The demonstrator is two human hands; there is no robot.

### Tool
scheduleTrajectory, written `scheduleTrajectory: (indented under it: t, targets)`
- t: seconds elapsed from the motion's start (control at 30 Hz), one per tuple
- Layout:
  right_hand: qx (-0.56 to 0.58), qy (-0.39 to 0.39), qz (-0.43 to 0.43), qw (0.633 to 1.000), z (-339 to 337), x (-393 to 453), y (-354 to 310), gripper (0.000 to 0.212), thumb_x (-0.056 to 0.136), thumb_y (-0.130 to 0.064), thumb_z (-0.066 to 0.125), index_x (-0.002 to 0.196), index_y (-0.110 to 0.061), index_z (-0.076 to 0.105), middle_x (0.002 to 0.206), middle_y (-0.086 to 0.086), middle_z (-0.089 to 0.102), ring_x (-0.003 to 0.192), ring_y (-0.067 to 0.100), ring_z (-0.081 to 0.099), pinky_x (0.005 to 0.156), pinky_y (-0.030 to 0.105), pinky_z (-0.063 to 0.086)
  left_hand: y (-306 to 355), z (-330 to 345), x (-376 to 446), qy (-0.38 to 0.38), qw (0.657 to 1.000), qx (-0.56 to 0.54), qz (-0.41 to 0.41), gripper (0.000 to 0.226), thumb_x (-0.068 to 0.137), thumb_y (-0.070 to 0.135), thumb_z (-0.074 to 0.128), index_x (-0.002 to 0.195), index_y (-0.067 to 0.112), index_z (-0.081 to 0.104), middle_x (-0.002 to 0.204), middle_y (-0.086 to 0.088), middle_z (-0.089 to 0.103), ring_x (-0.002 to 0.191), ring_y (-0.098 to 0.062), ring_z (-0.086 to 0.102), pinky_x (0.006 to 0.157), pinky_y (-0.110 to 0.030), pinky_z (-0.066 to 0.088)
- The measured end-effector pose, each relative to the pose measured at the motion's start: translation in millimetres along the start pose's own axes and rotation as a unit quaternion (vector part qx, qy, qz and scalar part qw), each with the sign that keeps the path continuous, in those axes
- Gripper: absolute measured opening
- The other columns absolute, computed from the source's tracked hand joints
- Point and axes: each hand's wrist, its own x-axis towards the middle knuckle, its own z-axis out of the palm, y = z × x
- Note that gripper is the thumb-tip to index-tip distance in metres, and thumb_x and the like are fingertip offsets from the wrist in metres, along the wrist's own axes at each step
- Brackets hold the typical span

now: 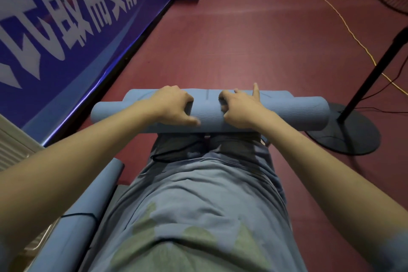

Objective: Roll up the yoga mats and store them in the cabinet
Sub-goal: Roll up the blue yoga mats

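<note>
Hands worked close together at the middle of the roll. Blue yoga mat [207, 110] lay crosswise on the red floor [242, 46], just ahead of the person's knees, nearly all wound up; only a short flat tail showed beyond it. Left hand [174, 104] was curled over the top of the roll, fingers hooked down its far side, thumb on the near face. Right hand [239, 107] gripped alongside, forefinger lifted clear. That central hold probably served to keep the coil tight and the ends level while the last turn came in. Whether the tail was fully free, I could not tell; the roll hid it.

Second rolled mat [88, 212] rested at the near left beside the blue banner wall [66, 28], likely parked for carrying. Fan base [344, 130] stood just past the roll's right end. No cabinet in view.
</note>
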Motion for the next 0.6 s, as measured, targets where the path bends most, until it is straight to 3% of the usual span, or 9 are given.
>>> scheduleTrajectory:
  t: [0.1,0.17,0.23,0.3,0.47,0.6]
  targets:
    - [-0.024,-0.026,-0.009,0.999,-2.3,10.5,8.5,0.035,0.095,-0.044,0.044,0.122,-0.024,0.055,0.133,0.003,0.06,0.153,0.03,0.018,0.113,0.073,-0.011,11.6,9.9,-2.6,-0.033,0.998,0.058,-0.004,0.083,0.053,0.08,0.08,0.092,0.017,0.043,0.089,-0.007,0.061,0.082,-0.033,0.06,0.067,-0.036,0.041]
    - [-0.061,-0.039,-0.018,0.997,-0.1,13.8,10.7,0.059,0.087,-0.072,0.045,0.12,-0.025,0.056,0.137,0.005,0.059,0.155,0.031,0.01,0.112,0.075,-0.01,16.0,15.5,1.6,-0.04,0.998,0.054,-0.018,0.09,0.047,0.075,0.086,0.096,0.016,0.04,0.103,-0.009,0.065,0.093,-0.035,0.064,0.069,-0.035,0.041]
    - [-0.105,-0.035,-0.023,0.994,2.8,13.7,7.7,0.07,0.077,-0.084,0.049,0.109,-0.023,0.055,0.136,0.007,0.06,0.156,0.031,0.005,0.112,0.076,-0.01,16.2,16.8,7.6,-0.038,0.998,0.034,-0.031,0.092,0.044,0.073,0.089,0.097,0.016,0.041,0.106,-0.009,0.066,0.096,-0.034,0.064,0.07,-0.036,0.043]
    - [-0.139,-0.033,-0.022,0.989,5.0,13.9,1.9,0.078,0.066,-0.088,0.057,0.104,-0.021,0.053,0.136,0.004,0.06,0.155,0.031,0.003,0.112,0.076,-0.008,15.0,19.0,10.6,-0.03,0.998,0.022,-0.043,0.094,0.04,0.072,0.09,0.097,0.017,0.041,0.106,-0.008,0.065,0.096,-0.033,0.064,0.074,-0.038,0.048]
    - [-0.214,-0.055,-0.025,0.975,3.2,19.3,-11.3,0.109,0.045,-0.081,0.08,0.126,-0.014,0.052,0.14,0.003,0.055,0.152,0.032,0.014,0.114,0.074,0.003,17.5,29.3,12.2,-0.006,0.997,0.025,-0.069,0.096,0.039,0.066,0.094,0.1,0.02,0.036,0.109,-0.006,0.062,0.1,-0.029,0.063,0.074,-0.037,0.042]
    - [-0.229,-0.035,-0.028,0.972,4.7,22.3,-15.2,0.093,0.049,-0.065,0.088,0.121,-0.017,0.052,0.121,0.002,0.061,0.128,0.029,0.045,0.114,0.07,0.014,12.1,25.4,11.2,0.006,0.998,0.01,-0.062,0.088,0.042,0.059,0.094,0.098,0.02,0.04,0.103,-0.004,0.065,0.093,-0.029,0.064,0.067,-0.035,0.04]
